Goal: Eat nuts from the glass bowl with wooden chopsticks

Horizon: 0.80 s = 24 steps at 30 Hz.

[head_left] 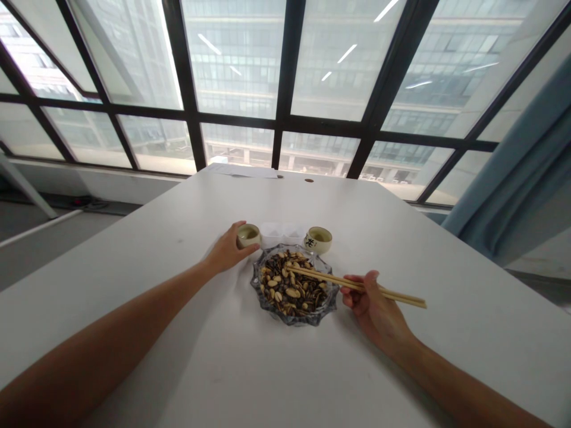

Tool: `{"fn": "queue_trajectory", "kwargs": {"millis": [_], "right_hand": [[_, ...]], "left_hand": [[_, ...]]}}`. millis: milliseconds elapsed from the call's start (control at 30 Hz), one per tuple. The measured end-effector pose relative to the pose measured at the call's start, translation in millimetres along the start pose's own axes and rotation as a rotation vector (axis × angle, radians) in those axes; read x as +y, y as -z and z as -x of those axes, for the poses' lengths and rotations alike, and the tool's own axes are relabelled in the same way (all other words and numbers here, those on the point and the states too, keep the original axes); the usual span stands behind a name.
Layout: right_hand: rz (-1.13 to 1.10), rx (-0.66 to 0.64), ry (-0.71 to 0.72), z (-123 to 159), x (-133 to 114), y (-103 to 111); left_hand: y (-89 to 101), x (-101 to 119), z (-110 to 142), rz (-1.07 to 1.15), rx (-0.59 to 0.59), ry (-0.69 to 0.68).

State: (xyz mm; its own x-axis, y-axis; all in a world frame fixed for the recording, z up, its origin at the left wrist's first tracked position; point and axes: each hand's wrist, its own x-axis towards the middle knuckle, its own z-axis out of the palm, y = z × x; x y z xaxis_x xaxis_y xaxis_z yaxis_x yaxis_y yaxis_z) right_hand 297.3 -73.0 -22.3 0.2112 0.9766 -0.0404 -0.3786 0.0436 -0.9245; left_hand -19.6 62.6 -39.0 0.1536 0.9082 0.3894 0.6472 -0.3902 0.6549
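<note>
My left hand [231,248] is wrapped round the side of a small pale green cup [248,236], thumb in front and fingers behind; the cup stands on the table. Wooden chopsticks [392,294] are held in my right hand [372,306], their tips pointing left into a glass bowl [289,318] with a scalloped rim. Dark seeds and pale peanuts in the shell or pumpkin seeds, I cannot tell which, fill the bowl [330,297]. Whether the tips pinch a piece is too small to see. A second cup [319,240] with black lettering stands behind the bowl, to the right.
Between the cups sits a white plastic tray [282,234] with compartments. Sheets of paper [243,172] lie at the far end of the white table [267,380], near round holes in its top. Windows line the back, and a blue curtain [513,172] hangs at the right.
</note>
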Motion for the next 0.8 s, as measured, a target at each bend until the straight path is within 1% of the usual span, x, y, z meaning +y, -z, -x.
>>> {"fn": "queue_trajectory", "kwargs": {"millis": [267,400,567,667,800], "right_hand": [[0.082,-0.058,-0.005,2.7,-2.2,-3.8],[0.112,-0.053,-0.022,3.4,-2.1,-5.2],[0.173,-0.033,-0.035,5.7,-3.8,-6.1],[0.155,-0.027,-0.046,4.6,-4.3,-4.8],[0.090,-0.016,-0.045,0.7,-3.4,-2.1]], "left_hand": [[0.8,1.3,0.1,-0.006,0.000,0.000],[1.8,4.9,1.0,-0.102,0.010,0.025],[-0.4,8.7,2.5,-0.198,0.050,0.020],[-2.3,6.7,2.2,-0.221,0.067,0.026],[-3.7,0.7,0.2,-0.178,0.072,-0.001]]}}
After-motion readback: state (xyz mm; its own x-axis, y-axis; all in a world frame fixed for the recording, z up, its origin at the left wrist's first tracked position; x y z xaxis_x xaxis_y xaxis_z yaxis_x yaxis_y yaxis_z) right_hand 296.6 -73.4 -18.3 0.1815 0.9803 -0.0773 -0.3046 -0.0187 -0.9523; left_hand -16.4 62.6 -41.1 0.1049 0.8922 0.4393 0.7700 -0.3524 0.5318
